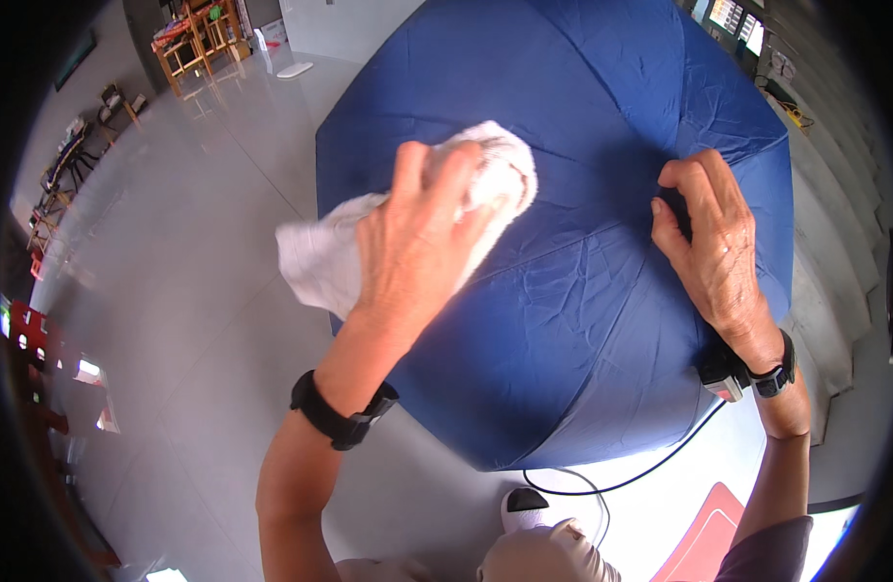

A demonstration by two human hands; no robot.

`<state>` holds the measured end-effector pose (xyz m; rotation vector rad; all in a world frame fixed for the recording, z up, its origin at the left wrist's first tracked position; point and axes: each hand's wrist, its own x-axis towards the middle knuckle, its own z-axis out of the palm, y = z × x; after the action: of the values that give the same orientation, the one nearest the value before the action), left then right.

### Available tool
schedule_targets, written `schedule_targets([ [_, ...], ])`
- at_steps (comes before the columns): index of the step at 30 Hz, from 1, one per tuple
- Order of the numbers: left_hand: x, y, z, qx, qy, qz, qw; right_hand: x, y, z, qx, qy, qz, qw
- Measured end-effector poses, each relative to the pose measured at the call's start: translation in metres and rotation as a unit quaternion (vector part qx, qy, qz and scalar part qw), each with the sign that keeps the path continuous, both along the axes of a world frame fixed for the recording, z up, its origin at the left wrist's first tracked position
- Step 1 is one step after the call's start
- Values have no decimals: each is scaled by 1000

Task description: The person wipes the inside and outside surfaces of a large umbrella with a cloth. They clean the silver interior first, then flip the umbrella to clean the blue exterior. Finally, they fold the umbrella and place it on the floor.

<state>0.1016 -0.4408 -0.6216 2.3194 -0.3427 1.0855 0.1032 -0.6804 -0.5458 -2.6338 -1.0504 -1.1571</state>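
A dark blue umbrella canopy, spread open with its outer side up, fills the middle of the view. My left hand grips a crumpled white cloth over the canopy's left part; hand and cloth are slightly blurred. One end of the cloth hangs out to the left of the hand. On the right, my right hand has its fingers and thumb curled in at the canopy's top, where the seams meet. The tip itself is hidden under these fingers. Creases run across the fabric between the hands.
Concrete stairs rise along the right side. A black cable runs from a small device by my right wrist. Below lie a red mat and a white shoe. Wooden furniture stands far off at upper left.
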Motion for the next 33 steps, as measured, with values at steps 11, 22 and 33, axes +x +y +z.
schedule_targets([
  [11, -6, 74, -51, -87, 173, 136, 972, 5, 6, -3, 4, -12, 4, 1000],
  [22, -6, -35, 6, 0, 26, -11, 1000, 7, 2, -9, 0, 2, 2, 1000],
  [33, -10, 68, -62, -38, 242, 198, 949, 11, 6, -5, -6, -7, 6, 1000],
])
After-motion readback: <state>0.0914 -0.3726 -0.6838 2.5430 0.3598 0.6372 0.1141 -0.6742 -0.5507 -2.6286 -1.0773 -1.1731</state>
